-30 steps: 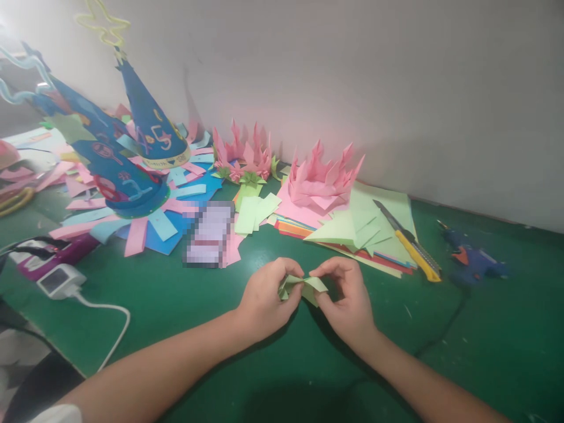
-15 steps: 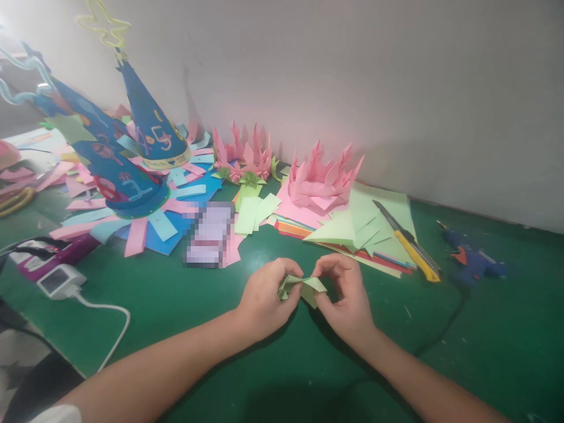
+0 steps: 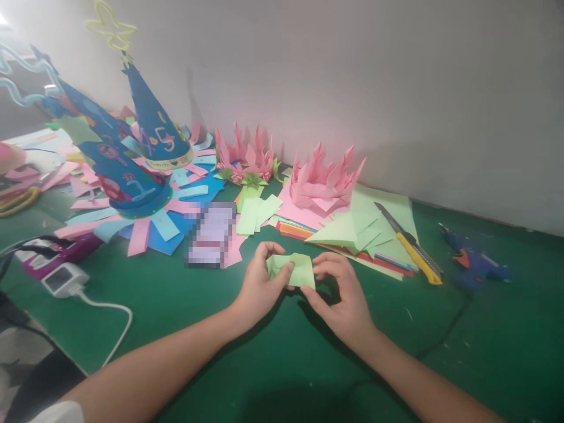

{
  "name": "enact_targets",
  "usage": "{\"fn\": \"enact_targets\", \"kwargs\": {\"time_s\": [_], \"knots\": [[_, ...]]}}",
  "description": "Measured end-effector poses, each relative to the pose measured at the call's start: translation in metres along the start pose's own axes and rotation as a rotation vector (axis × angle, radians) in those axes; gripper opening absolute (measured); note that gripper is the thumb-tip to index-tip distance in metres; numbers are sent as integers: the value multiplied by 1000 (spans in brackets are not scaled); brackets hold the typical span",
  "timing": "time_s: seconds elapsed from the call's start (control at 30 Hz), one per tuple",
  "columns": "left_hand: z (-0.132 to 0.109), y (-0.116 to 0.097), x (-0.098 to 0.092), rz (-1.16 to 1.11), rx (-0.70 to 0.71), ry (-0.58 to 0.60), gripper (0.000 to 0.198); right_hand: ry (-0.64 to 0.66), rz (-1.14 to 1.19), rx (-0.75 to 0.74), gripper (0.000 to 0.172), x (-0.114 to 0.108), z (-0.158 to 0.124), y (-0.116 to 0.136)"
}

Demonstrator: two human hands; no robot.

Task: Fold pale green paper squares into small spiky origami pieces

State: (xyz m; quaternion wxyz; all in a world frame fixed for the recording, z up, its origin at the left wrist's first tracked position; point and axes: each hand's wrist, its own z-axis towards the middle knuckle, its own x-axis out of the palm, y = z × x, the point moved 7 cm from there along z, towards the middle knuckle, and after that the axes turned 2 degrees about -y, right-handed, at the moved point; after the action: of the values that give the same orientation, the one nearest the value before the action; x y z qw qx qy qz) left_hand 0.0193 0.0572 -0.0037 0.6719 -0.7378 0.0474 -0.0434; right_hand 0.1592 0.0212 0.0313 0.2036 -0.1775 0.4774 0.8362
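Note:
My left hand point(image 3: 262, 281) pinches a small piece of light green paper point(image 3: 301, 271), its thumb flat across the front and its fingers behind. The paper has creases and a folded left part, and it faces me a little above the table. My right hand point(image 3: 341, 294) is curled round the right end of the paper. Its thumb touches the lower edge and its fingertips are at the right edge. Just beyond the hands lies a pile of coloured paper sheets point(image 3: 330, 236), with cut green pieces on top.
Two pink folded-paper crowns point(image 3: 324, 185) stand by the wall. A yellow utility knife point(image 3: 414, 252) and a blue glue gun point(image 3: 478, 264) lie at the right. At the left are blue cone hats point(image 3: 156, 126), a blurred-out phone point(image 3: 211, 235), a power strip point(image 3: 66, 255) and a white cable point(image 3: 121, 308).
The green paper has been turned and opened out, so a flat face now shows towards me. My left thumb has moved onto its front, and my right fingers have shifted to its right edge.

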Motion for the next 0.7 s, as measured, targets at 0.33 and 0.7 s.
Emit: {"fn": "enact_targets", "kwargs": {"time_s": [0.33, 0.7], "knots": [[-2, -10, -9, 121, 129, -88, 18, 100, -267, -101, 37, 6, -1, 5], [-2, -6, -6, 18, 71, -72, 18, 53, -292, -54, 12, 1, 3, 0]]}}
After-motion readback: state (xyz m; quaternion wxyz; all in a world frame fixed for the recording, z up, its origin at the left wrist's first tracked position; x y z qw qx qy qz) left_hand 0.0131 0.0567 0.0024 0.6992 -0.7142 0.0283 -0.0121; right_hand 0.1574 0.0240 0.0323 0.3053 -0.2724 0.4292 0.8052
